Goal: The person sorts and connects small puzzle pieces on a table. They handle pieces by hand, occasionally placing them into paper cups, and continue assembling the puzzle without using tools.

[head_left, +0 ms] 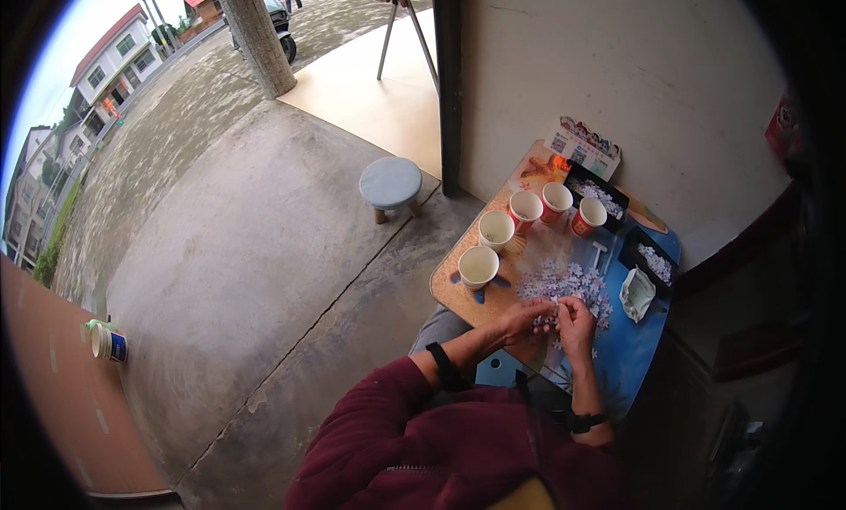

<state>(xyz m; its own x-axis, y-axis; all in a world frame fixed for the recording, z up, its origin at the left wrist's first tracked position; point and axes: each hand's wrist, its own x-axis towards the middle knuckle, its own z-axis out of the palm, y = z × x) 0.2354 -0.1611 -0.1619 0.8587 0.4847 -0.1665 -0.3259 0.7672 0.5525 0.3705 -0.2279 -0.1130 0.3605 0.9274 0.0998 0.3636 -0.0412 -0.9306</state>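
My left hand (526, 319) and my right hand (577, 321) meet at the near edge of a small low table (639, 356). Their fingertips pinch small pale puzzle pieces (552, 316) between them. Just beyond the hands lies a loose heap of puzzle pieces (567, 284) on the tabletop. Both wrists wear dark bands, and the sleeves are maroon.
Several paper cups (478, 266) stand in a curve along the table's left side. Two black trays (654, 261) holding pieces sit at the right, with a crumpled white bag (636, 294) beside them. A round grey stool (390, 183) stands on the concrete, and a white wall rises behind the table.
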